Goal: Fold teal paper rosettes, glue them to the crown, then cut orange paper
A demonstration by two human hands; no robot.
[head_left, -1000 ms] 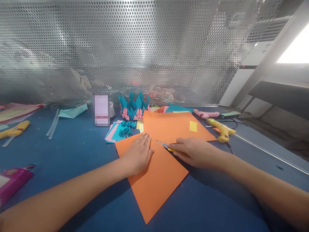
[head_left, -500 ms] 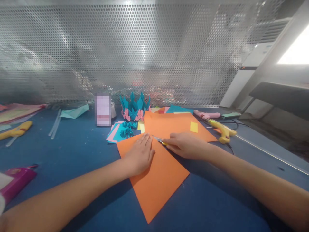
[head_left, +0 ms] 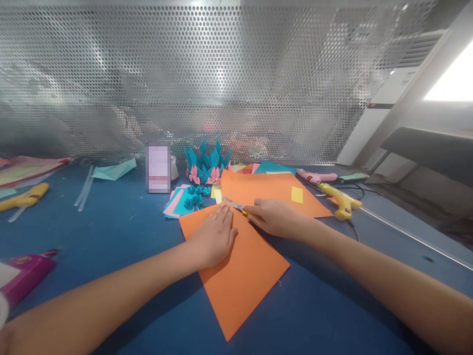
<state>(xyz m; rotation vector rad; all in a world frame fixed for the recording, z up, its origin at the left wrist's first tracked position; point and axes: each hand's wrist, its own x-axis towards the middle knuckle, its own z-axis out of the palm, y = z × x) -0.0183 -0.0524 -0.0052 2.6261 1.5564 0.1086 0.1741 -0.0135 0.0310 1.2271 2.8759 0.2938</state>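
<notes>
My left hand [head_left: 215,235] presses flat on an orange paper sheet [head_left: 240,291], its fingers stretched toward the sheet's far edge. My right hand [head_left: 275,217] is closed around a yellow-handled cutter [head_left: 236,206] with a thin metal blade. The blade lies across the sheet's far corner, just beyond my left fingertips, and points left. My grip hides most of the handle. Behind my right hand lies a larger orange sheet [head_left: 254,185] with a yellow paper piece [head_left: 297,194] on it.
A teal paper crown [head_left: 209,160] with pink pieces and a phone [head_left: 158,167] stand at the back. Small teal folded flowers [head_left: 195,197] rest on coloured paper. Glue guns, one yellow [head_left: 343,202] and one pink [head_left: 316,176], lie right. A magenta device [head_left: 31,276] sits left.
My right hand has moved left and slightly away from me with the cutter, whose blade now reaches past the sheet's far corner. My left hand has stayed in place.
</notes>
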